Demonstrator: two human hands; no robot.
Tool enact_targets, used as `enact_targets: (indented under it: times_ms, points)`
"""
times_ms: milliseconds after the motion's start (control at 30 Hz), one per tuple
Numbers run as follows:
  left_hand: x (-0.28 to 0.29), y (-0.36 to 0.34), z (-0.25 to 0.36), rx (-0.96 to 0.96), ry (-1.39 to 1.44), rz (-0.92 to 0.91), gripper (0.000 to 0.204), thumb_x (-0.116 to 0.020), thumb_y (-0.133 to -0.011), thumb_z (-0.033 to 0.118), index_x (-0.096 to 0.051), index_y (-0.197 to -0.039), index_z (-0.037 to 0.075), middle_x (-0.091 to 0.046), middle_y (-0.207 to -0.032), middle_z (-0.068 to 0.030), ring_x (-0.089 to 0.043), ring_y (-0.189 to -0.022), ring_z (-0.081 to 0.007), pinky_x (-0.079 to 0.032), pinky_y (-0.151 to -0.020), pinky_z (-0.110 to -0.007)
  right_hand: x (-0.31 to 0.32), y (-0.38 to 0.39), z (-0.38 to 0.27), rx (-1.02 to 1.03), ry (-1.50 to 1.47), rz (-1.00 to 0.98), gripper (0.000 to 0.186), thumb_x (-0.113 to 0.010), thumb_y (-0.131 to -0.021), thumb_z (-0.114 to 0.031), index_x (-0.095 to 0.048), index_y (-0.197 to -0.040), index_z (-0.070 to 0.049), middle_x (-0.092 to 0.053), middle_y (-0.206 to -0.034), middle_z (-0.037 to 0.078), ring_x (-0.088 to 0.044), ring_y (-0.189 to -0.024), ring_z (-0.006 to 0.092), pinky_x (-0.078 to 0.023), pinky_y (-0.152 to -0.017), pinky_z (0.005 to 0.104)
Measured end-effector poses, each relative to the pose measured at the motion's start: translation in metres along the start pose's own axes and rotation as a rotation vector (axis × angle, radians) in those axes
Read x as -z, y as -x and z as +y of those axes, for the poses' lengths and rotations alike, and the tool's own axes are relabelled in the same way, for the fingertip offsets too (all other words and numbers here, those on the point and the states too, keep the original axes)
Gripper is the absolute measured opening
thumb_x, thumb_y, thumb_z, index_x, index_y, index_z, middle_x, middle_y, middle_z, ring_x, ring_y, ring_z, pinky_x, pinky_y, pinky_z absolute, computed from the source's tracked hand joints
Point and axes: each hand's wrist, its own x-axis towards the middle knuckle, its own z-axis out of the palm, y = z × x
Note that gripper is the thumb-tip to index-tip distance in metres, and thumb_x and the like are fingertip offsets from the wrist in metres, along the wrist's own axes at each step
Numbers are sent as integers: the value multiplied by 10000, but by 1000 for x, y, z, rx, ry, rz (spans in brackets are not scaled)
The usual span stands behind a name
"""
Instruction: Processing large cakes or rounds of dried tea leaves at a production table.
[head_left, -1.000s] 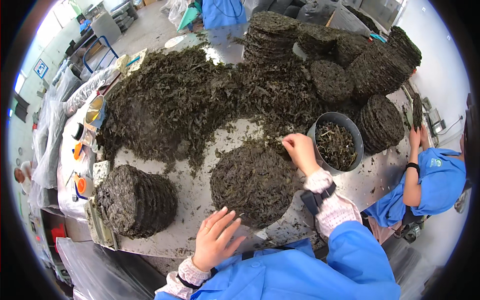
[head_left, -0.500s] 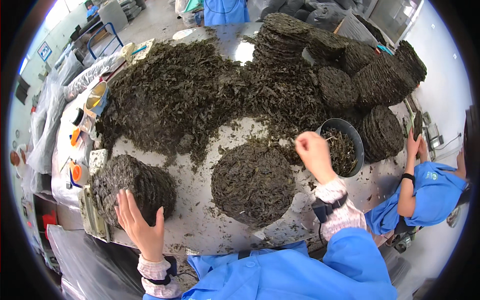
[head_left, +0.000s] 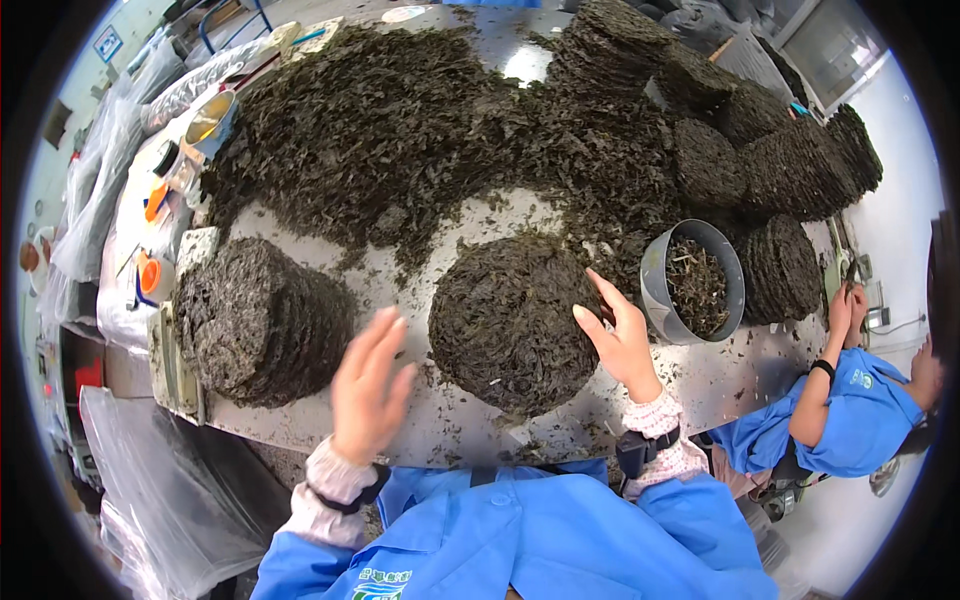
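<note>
A round dark cake of dried seaweed [head_left: 512,325] lies on the pale table in front of me. My right hand [head_left: 622,340] is at its right edge, thumb and fingers apart, the fingertips at or just touching the rim. My left hand [head_left: 370,395], a little blurred, is between this cake and a thick stack of seaweed sheets [head_left: 255,325] tipped on its side at the left. Its fingers are spread and nothing is in them. A grey bucket [head_left: 655,285] holding brown scraps stands to the right of my right hand.
A big heap of loose seaweed [head_left: 350,140] covers the table's far side. More round stacks [head_left: 800,170] rise at the far right. Bottles and a yellow-lined cup [head_left: 208,122] line the left edge. A co-worker in blue [head_left: 840,410] works at the right.
My left hand has moved right, away from the left stack. My right hand has come down from beside the bucket to the cake's edge, its pinch opened. The whole view has shifted.
</note>
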Motion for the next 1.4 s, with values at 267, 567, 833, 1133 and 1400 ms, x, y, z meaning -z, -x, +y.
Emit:
enact_targets:
  times_ms: [267,567,833,1133,1400]
  points:
    - [-28,29,10,1,-19,100,614,-782,-811,119,-568,-1373,-8,-570,-1420,-213,-521,-1351,-390,-430,-1101,-461,1,12,-49,530,355,137,240,-792,-845,-134,-748,-1071,-66,-713,-1020,91,-672,-912,271,-549,-802,358]
    - [-44,18,13,-225,-85,-119,669,-859,-732,235,-613,-1323,42,-592,-1426,-128,-492,-1392,-348,-388,-1142,-516,-34,34,-78,777,447,-329,270,-661,-736,-106,-730,-990,-48,-658,-891,45,-643,-798,217,-538,-661,328]
    - [-48,18,13,-247,-80,-102,652,-863,-710,213,-631,-1295,44,-608,-1405,-129,-509,-1379,-345,-406,-1129,-514,-56,39,-87,869,764,-345,121,-645,-716,-138,-621,-809,-65,-535,-783,32,-574,-743,206,-487,-634,313]
    - [-44,13,14,-248,-91,-93,696,-884,-693,247,-622,-1305,43,-616,-1398,-119,-527,-1360,-333,-423,-1103,-501,48,34,-48,373,512,217,61,-600,-900,-2,-630,-943,-33,-630,-911,128,-630,-815,280,-517,-717,364]
    - [-45,10,14,-246,-122,-117,691,-883,-681,243,-631,-1293,45,-618,-1384,-109,-543,-1332,-326,-436,-1076,-495,47,50,-31,237,449,285,99,-726,-865,-18,-729,-963,-6,-707,-955,111,-680,-845,240,-534,-770,310]
